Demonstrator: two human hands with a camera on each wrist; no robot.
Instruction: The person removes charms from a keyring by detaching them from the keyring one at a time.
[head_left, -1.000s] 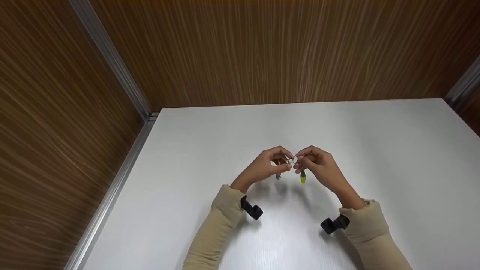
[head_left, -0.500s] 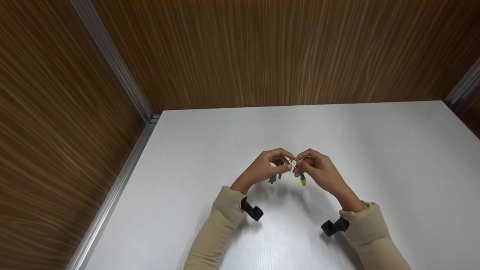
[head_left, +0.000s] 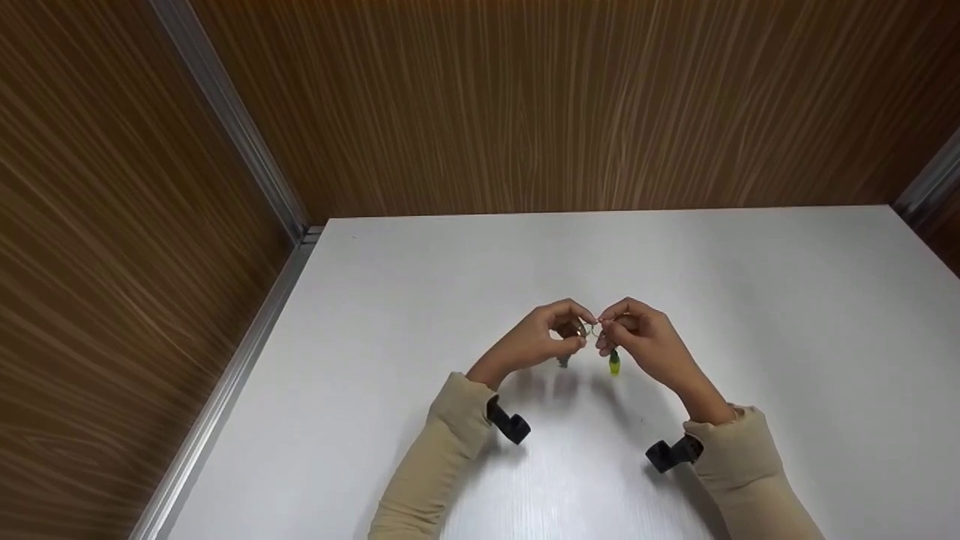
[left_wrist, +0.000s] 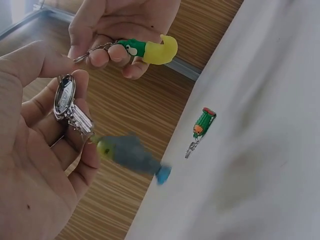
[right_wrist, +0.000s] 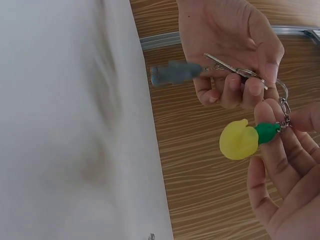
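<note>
- Two hands meet above the middle of a white table (head_left: 750, 300), fingertips almost touching, both lifted off the surface.
- The left hand (head_left: 541, 341) has its thumb and curled fingers closed on a silver key ring (left_wrist: 64, 96). A short metal link below the ring carries a grey fish charm (left_wrist: 131, 154) with a blue tail; the charm is blurred in the left wrist view and only a dim speck from the head camera.
- Between the hands, the rings are too small in the head view to tell whether they are joined.
- The right hand (head_left: 643, 339) pinches a small chain with its fingertips, and a green and yellow charm (right_wrist: 246, 138) hangs from it, resting against the fingers. Its face detail shows only in the left wrist view.
- A green cactus charm (left_wrist: 203, 125) with its own clasp lies alone on the table. It shows only in the left wrist view.
- Black camera mounts sit on both wrists over beige sleeves; the arms are cut off by the lower edge.
- Wood-grain walls with metal trim stand behind and to the sides.
</note>
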